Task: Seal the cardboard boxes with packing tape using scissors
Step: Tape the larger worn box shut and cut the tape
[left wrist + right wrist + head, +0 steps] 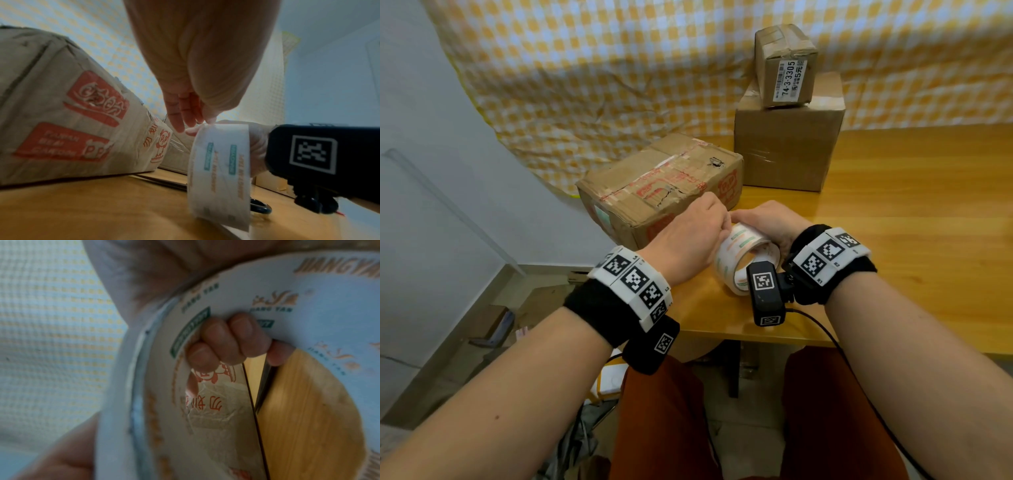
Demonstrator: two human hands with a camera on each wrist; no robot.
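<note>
A person is standing a tape roll (746, 255) on edge on the tabletop (893, 240), just in front of a worn box (661, 185), and is working at its top. The right hand (767, 222) is gripping the roll, its fingers (218, 340) curling through the core and pressing against the inner cardboard wall. The left hand (688, 240) is reaching over the roll's top, its fingers (183, 113) bunched together and picking at the outer wrap, seemingly hunting for the free end; whether any tape is lifted yet cannot be told.

The roll is white-cored with clear tape, printed with green blocks and orange lettering. It is likely to be light and rigid, best steadied through the core as the right hand is doing, while the film itself should be thin, sticky and quick to fold on itself, so the end wants a firm pinch across its full width.

The worn box is creased, torn on top and marked in red, with old tape across its seam. Behind it, a plain box (787, 147) is carrying a small labelled box (784, 65). Scissors (260, 206) are lying on the tabletop just behind the roll, with a dark handle loop showing in the left wrist view and thin blades running toward the worn box.
</note>
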